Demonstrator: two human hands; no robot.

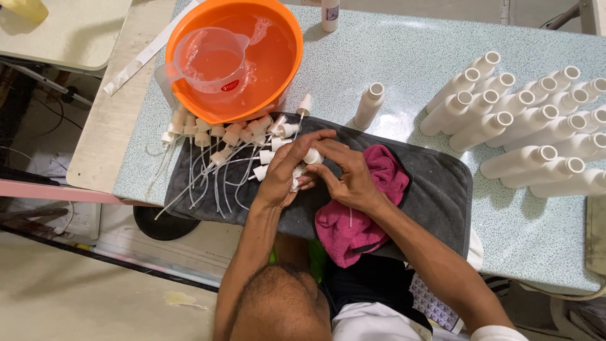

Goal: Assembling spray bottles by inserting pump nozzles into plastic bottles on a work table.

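A white pump head is pinched between both hands' grips, left hand and right hand, over a grey towel; many pump heads and open white bottles lie unassembled on the worktop.

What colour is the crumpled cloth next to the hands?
The crumpled cloth is bright pink, lying on a dark grey mat. The head view shows it.
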